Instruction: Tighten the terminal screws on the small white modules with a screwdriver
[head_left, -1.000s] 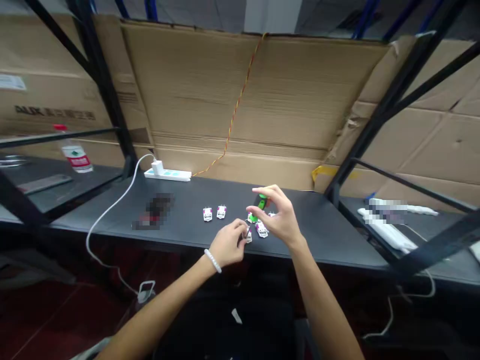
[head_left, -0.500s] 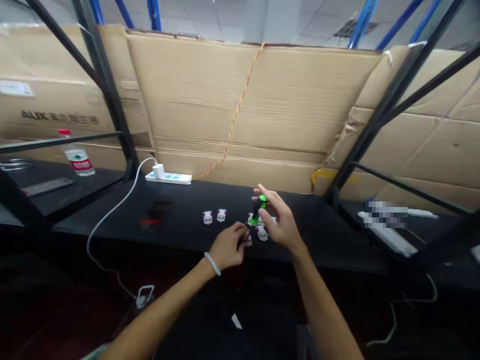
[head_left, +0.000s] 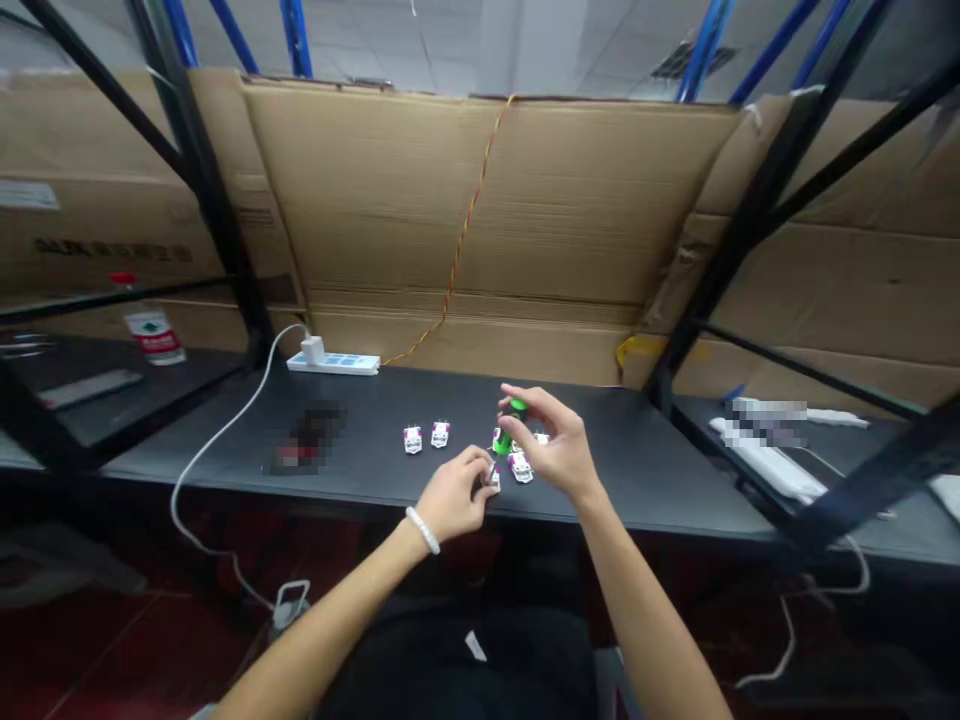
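"Green, that screwdriver, seen from the head camera. Where is it pointing?"

"Down and leaning, its top tipped rightward. The dark shaft runs to a small white piece by the near edge of the table."

"So which step is this?"

"Driving a screw into that piece, I'd guess, though the screw itself is too small to see from here. Next, it seems to call for a steady turn with the tip kept seated."

"And the fingers?"

"On the right hand, thumb and fingers arch round the green handle, spread partway. Whether they press on it, I can't make out."

"The left hand?"

"Curled in tight, thumb and forefinger pinching the white piece right beside the shaft. It looks like that hand does the steadying."

"Anything around them?"

"Two similar pieces sit apart, beyond the left hand; others cluster near the right, some partly hidden."
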